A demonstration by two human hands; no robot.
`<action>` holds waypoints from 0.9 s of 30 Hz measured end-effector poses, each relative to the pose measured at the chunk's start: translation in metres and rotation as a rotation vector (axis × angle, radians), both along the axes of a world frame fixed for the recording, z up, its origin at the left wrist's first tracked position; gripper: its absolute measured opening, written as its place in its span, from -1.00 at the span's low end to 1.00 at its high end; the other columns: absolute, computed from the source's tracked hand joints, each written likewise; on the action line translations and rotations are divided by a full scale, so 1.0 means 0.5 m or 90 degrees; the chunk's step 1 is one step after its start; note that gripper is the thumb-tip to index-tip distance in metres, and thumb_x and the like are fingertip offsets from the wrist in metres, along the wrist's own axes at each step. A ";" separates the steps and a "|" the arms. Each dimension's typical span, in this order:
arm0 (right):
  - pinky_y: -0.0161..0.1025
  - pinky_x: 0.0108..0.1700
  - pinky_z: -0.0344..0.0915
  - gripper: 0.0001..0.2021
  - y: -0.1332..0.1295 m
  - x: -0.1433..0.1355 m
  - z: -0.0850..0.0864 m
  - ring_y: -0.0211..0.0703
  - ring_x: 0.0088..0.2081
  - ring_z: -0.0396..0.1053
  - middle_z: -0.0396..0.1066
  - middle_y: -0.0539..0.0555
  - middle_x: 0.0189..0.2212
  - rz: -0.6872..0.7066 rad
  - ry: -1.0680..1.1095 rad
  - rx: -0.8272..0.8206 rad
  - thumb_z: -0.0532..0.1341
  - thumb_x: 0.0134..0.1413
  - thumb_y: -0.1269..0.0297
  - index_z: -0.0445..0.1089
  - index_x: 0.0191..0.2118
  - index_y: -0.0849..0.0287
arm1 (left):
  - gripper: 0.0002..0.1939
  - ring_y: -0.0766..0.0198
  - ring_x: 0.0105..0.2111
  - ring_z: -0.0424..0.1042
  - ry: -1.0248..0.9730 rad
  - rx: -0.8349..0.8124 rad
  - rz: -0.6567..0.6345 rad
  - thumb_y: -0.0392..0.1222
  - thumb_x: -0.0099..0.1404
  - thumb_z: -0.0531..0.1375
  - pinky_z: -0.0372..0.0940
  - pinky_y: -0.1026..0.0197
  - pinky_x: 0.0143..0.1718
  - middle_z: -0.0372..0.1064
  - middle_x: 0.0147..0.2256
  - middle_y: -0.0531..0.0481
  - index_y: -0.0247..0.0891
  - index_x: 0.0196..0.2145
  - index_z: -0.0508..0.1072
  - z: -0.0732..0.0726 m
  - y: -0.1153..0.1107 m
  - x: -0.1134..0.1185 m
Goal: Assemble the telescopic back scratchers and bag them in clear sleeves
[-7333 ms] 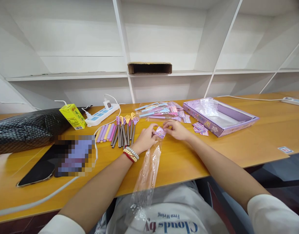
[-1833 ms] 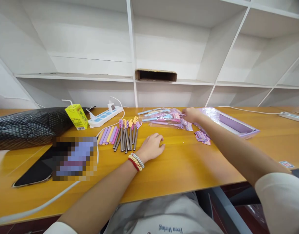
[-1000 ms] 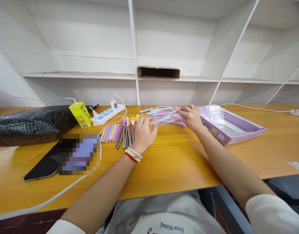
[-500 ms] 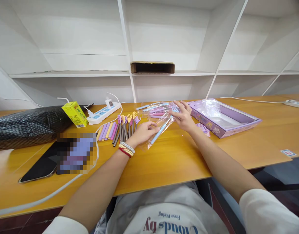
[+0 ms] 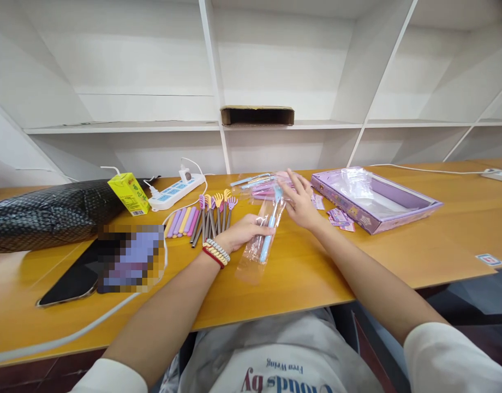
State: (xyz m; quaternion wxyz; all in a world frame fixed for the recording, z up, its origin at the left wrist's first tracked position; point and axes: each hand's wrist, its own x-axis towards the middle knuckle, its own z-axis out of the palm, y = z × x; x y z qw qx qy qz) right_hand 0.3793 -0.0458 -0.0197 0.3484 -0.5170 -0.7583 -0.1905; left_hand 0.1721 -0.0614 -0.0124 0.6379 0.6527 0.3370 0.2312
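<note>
- The light-blue back scratcher (image 5: 265,250), one in hand, lies inside one clear plastic sleeve (image 5: 246,267) over the desk (image 5: 300,289), sloping away from the person. It should be light, the handle stiff, the film soft and slippery; the clawed head is probably the weaker end, so the handle is the place to grip.
- The left hand (image 5: 246,230) does so, thumb and fingers clamped on handle and film.
- The right hand (image 5: 299,203) is at the head end, fingers partly spread; I cannot tell whether its thumb pinches the film.
- To the left, one black phone (image 5: 69,278).
- Beyond: at least six coloured handles (image 5: 181,222) and, since they overlap, perhaps eight metal-rod scratchers (image 5: 212,221).
- Right: at least three purple cards (image 5: 341,218), one purple box (image 5: 371,225).
- Farther: one bagged pile (image 5: 251,179), contents uncountable; one yellow drink carton (image 5: 129,194).
</note>
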 end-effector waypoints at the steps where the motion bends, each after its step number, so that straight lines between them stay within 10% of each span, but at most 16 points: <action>1: 0.14 0.12 -0.04 -0.47 -0.003 -0.003 0.005 0.14 0.23 -0.12 -0.11 0.10 0.29 -0.014 0.030 0.010 0.05 0.15 0.26 0.07 0.25 -0.04 | -0.73 0.35 -0.57 0.29 -0.029 0.003 0.042 -0.07 -0.06 0.33 0.22 0.26 -0.50 0.35 -0.56 0.01 -0.33 -0.54 0.41 -0.003 0.004 0.002; 10: -0.22 -0.21 0.26 -0.86 -0.029 -0.033 0.008 -0.18 -0.31 0.33 0.39 0.09 -0.40 0.335 0.062 -0.085 0.11 0.11 0.28 0.39 -0.38 0.15 | -0.69 0.24 -0.32 0.40 -0.289 0.148 0.516 -0.06 -0.01 0.31 0.27 0.17 -0.20 0.43 -0.38 -0.03 -0.33 -0.37 0.45 -0.030 0.057 -0.001; 27: -0.30 -0.32 0.20 -0.75 -0.009 -0.067 -0.041 -0.27 -0.42 0.28 0.36 0.08 -0.41 0.232 0.143 -0.157 0.24 0.04 0.18 0.48 -0.22 0.23 | -0.65 0.20 -0.23 0.43 -0.389 0.156 0.519 -0.06 0.01 0.33 0.29 0.13 -0.14 0.46 -0.29 -0.09 -0.33 -0.30 0.43 -0.029 0.048 0.008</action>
